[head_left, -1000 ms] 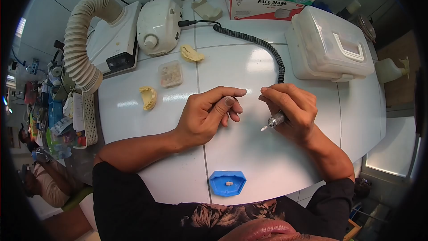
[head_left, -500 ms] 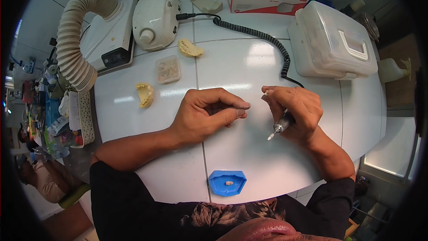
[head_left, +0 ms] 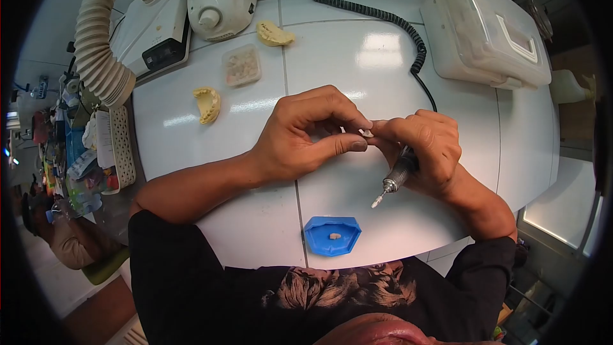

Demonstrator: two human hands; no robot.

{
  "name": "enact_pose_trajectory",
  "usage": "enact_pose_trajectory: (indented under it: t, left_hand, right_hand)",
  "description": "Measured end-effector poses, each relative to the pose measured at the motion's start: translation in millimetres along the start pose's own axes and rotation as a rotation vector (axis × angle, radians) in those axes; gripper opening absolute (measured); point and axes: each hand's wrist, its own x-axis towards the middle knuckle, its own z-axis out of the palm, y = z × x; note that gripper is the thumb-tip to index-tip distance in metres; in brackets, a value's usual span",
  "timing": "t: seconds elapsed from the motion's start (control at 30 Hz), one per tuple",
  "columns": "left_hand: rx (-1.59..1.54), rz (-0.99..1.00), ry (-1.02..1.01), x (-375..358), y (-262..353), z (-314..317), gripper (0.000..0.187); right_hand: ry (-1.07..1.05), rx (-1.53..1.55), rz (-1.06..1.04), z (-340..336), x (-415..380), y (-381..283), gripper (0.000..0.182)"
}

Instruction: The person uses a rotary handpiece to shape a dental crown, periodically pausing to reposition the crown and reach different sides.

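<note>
My left hand has its thumb and forefinger closed around a small white tooth-like piece. The fingertips of my right hand meet the same piece from the right. A dark rotary handpiece is held in the curled fingers of that right hand, and its pale bur tip points down and left. Below the hands stands a blue faceted dish with a small beige piece inside.
Yellowish dental casts and a clear box of small pieces lie at left. Behind them are a white control unit and a hose. A coiled cable passes a white case. Another person sits far left.
My left fingertips have come together with my right fingertips at the small white piece, which only the right fingers held before. The view has shifted, so the table things appear higher.
</note>
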Motion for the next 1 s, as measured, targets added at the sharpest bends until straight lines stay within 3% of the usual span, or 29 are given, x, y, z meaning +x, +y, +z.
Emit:
enact_pose_trajectory:
  t: [0.13,0.23,0.33,0.37,0.47,0.57,0.77,1.0]
  left_hand:
    - [-0.034,-0.031,-0.020,2,-1,-2,0.021]
    - [-0.025,-0.006,-0.026,4,-2,-4,0.019]
    - [-0.096,-0.069,0.075,2,3,-1,0.018]
    - [-0.131,-0.099,0.127,3,6,-2,0.018]
    - [0.152,-0.117,0.132,8,15,-12,0.018]
    - [0.254,-0.215,0.118,8,10,-16,0.022]
    - [0.153,-0.223,0.205,8,6,-13,0.017]
    - [0.188,-0.122,0.139,6,3,-15,0.019]
  right_hand:
    - [-0.013,0.008,-0.019,1,2,-1,0.043]
    - [-0.029,-0.005,0.010,1,4,-1,0.036]
    - [-0.202,-0.152,0.033,-10,13,-1,0.035]
    - [-0.239,-0.209,0.094,-13,15,0,0.039]
    - [-0.322,-0.375,0.278,-15,16,4,0.056]
    - [-0.389,-0.372,0.373,-19,20,2,0.048]
    - [-0.446,-0.377,0.372,-18,17,1,0.028]
    - [-0.431,-0.290,0.411,-19,18,6,0.030]
